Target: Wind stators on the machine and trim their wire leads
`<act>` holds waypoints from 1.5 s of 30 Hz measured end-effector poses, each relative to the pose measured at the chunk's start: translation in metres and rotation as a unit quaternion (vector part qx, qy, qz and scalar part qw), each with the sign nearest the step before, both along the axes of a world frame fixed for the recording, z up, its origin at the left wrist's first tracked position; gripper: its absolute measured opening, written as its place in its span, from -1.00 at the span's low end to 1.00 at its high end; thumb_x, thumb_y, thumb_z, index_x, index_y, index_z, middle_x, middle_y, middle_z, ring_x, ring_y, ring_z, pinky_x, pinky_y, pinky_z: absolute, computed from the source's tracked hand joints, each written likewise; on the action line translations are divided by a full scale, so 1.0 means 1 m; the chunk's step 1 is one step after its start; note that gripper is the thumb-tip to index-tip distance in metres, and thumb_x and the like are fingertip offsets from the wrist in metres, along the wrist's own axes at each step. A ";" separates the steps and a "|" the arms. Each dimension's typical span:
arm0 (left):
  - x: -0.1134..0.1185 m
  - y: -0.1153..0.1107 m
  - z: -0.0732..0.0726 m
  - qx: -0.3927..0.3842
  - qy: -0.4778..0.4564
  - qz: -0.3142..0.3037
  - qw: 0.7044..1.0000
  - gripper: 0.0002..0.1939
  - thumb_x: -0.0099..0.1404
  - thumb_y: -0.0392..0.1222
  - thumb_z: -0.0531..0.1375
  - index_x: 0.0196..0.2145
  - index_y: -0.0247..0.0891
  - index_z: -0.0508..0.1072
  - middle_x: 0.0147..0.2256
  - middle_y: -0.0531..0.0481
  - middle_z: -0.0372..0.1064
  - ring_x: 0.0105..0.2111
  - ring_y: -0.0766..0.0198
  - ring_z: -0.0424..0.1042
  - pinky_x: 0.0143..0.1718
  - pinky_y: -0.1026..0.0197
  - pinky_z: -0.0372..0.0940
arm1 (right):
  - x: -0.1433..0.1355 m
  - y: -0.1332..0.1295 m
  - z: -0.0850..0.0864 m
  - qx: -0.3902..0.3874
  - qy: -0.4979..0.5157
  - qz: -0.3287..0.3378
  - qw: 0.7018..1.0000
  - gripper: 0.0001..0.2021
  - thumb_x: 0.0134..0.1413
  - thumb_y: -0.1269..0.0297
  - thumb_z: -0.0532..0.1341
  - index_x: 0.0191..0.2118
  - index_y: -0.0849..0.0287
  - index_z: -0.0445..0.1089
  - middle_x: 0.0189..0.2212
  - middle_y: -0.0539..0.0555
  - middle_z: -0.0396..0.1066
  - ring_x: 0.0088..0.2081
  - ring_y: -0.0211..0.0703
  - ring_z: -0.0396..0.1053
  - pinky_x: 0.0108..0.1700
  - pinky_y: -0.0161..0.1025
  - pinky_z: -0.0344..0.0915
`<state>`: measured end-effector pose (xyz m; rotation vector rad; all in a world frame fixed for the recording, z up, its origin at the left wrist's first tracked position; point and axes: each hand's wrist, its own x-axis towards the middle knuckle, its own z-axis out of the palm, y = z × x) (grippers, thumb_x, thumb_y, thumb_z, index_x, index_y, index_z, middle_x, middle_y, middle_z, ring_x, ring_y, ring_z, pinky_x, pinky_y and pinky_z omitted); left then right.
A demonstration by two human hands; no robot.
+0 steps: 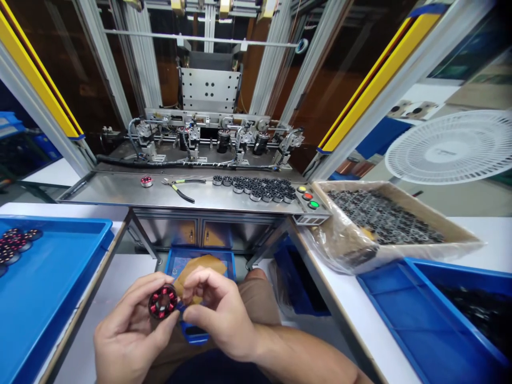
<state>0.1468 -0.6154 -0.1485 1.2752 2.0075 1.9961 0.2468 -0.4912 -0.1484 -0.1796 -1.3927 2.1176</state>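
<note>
My left hand [134, 322] is closed around a small motor stator [162, 302], a black ring with red copper windings. The stator's round face is turned up towards me, with its centre hole visible. Just to its right is my right hand [218, 312], fingers curled and the thumb apart from them. I see nothing in that hand; whether its thumb tip touches the stator I cannot tell. Below both hands, a blue bin [230, 261] with brown paper [206, 264] in it stands between the tables.
Ahead, a metal bench [116, 192] carries another red-wound stator [146, 182], cutting pliers [180, 188] and several black cores [256, 188]. Buttons [308, 197] sit at its right end. A blue tray [52, 288] is left; a lined carton [384, 216], blue bin [404, 314] and fan [448, 149] are right.
</note>
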 end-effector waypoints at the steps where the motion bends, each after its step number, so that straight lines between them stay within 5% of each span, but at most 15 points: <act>1: 0.000 0.000 0.001 -0.003 -0.005 0.004 1.000 -0.63 0.11 -0.39 0.36 -0.12 -0.15 0.54 -0.13 -0.01 0.55 -0.18 0.21 0.59 -0.16 0.31 0.51 | 0.000 0.000 0.001 0.024 -0.002 -0.002 1.000 -0.76 -0.05 0.18 0.44 -0.33 0.18 0.44 -0.42 -0.01 0.39 -0.35 -0.27 0.32 -0.24 -0.29 0.27; 7: 0.000 -0.004 0.001 -0.014 0.010 0.008 1.000 -0.61 0.12 -0.38 0.35 -0.09 -0.14 0.53 -0.11 -0.04 0.54 -0.11 0.19 0.56 -0.11 0.26 0.50 | 0.004 -0.002 0.007 0.125 0.002 -0.087 0.988 -0.80 0.14 0.24 0.30 -0.46 0.19 0.39 -0.50 0.00 0.36 -0.41 -0.27 0.29 -0.30 -0.27 0.25; 13: 0.001 -0.004 -0.001 -0.006 0.090 0.010 0.996 -0.55 0.09 -0.46 0.35 -0.06 -0.17 0.51 -0.12 -0.02 0.51 -0.16 0.24 0.54 -0.12 0.28 0.49 | 0.004 0.000 0.011 0.126 0.002 -0.063 0.990 -0.84 0.12 0.25 0.32 -0.42 0.19 0.41 -0.49 -0.01 0.37 -0.42 -0.28 0.30 -0.32 -0.30 0.26; 17: 0.002 -0.003 0.000 -0.013 0.116 0.011 0.993 -0.53 0.07 -0.47 0.36 -0.06 -0.16 0.50 -0.12 0.00 0.50 -0.16 0.27 0.52 -0.09 0.31 0.46 | 0.005 0.002 0.014 0.190 0.017 -0.117 0.975 -0.84 0.16 0.32 0.27 -0.44 0.19 0.41 -0.50 0.01 0.41 -0.43 -0.27 0.34 -0.30 -0.29 0.30; 29: 0.002 -0.009 0.017 0.001 -0.083 -0.044 0.996 -0.66 0.04 -0.38 0.35 -0.20 -0.11 0.60 -0.25 -0.04 0.59 -0.22 0.17 0.60 -0.18 0.33 0.48 | 0.003 0.015 0.024 0.362 0.110 -0.082 0.922 -0.91 0.17 0.38 0.25 -0.19 0.20 0.47 -0.38 0.13 0.47 -0.33 -0.17 0.42 -0.28 -0.21 0.38; 40: 0.012 -0.013 0.009 0.039 0.042 0.050 0.997 -0.58 0.07 -0.40 0.35 -0.10 -0.13 0.55 -0.20 -0.02 0.54 -0.23 0.21 0.55 -0.22 0.29 0.50 | 0.008 -0.013 0.019 0.305 0.122 -0.125 0.936 -0.92 0.12 0.46 0.27 -0.28 0.19 0.50 -0.49 0.08 0.44 -0.44 -0.21 0.38 -0.36 -0.25 0.34; 45: 0.007 -0.016 0.015 0.012 -0.057 0.024 0.998 -0.73 0.08 -0.27 0.38 -0.21 -0.15 0.60 -0.26 -0.07 0.57 -0.28 0.15 0.59 -0.22 0.23 0.51 | 0.004 0.008 0.023 0.342 0.144 -0.079 0.925 -0.83 0.13 0.31 0.33 -0.14 0.15 0.49 -0.41 0.11 0.47 -0.36 -0.15 0.41 -0.30 -0.18 0.38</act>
